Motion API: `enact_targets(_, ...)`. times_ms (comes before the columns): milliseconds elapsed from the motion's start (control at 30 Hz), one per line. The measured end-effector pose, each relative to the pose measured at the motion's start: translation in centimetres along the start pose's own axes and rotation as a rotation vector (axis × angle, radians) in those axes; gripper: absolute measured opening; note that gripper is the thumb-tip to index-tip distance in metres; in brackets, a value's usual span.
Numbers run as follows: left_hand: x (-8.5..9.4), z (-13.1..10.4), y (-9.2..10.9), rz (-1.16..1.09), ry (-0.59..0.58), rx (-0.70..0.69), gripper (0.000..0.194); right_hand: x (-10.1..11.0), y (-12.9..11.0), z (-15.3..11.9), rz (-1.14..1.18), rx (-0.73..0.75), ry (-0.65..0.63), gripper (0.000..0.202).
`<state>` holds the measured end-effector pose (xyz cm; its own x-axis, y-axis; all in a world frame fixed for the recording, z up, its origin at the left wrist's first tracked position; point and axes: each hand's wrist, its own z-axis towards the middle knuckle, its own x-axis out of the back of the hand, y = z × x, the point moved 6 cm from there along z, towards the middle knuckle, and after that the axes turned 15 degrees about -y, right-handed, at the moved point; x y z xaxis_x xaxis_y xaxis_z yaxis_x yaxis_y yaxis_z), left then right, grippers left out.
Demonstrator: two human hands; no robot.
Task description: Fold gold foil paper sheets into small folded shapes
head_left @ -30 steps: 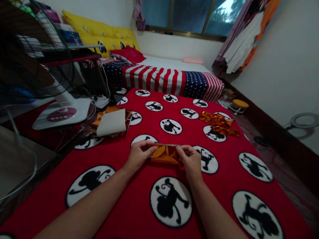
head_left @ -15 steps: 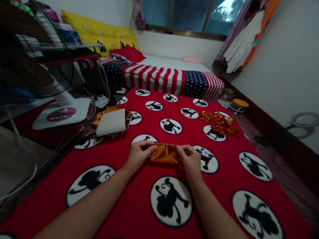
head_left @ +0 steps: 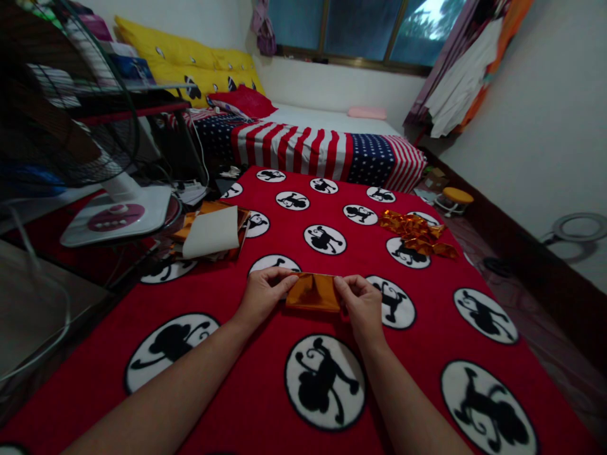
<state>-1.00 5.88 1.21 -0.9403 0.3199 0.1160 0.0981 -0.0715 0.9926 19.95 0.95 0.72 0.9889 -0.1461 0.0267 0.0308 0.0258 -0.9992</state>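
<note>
We hold a foil sheet [head_left: 313,294] at the frame's centre, left hand [head_left: 268,287] and right hand [head_left: 361,301] each in a narrow grip on one end; it looks part-folded. Crumpled foil pieces [head_left: 417,229], seemingly done, lie middle right; the sheet stack [head_left: 212,232], middle left, looks unworked.

foil sheet [head_left: 313,296] is shiny orange-gold, roughly rectangular, long side running L-R. thin pale line along the far edge, dark streak/crease nr the middle, rest p. smooth. pinched at both ends b/w L hand [head_left: 268,292] & R hand [head_left: 361,306], over the red blanket [head_left: 237,404], can't tell if touching tbh
</note>
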Motion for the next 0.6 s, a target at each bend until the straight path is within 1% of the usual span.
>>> enact_targets(133, -0.01, 0.02, -0.03, 0.007, -0.005, -0.004, 0.022, 0.05, 0.01, 0.02, -0.01, 0.015, 0.003, 0.036)
enact_targets(400, 0.09, 0.11, -0.15, 0.017, -0.011, -0.06, 0.018, 0.12, -0.17, -0.13, -0.014, 0.029, 0.002, 0.035)
enact_targets(500, 0.17, 0.09, -0.01, 0.013, -0.007, -0.1, 0.016, 0.01, -0.28, -0.12, 0.0, 0.039, -0.011, 0.033)
enact_targets(600, 0.43, -0.13, 0.69, 0.054, 0.026, -0.173, 0.01, 0.04, -0.75, -0.24, -0.006, 0.093, -0.002, 0.029)
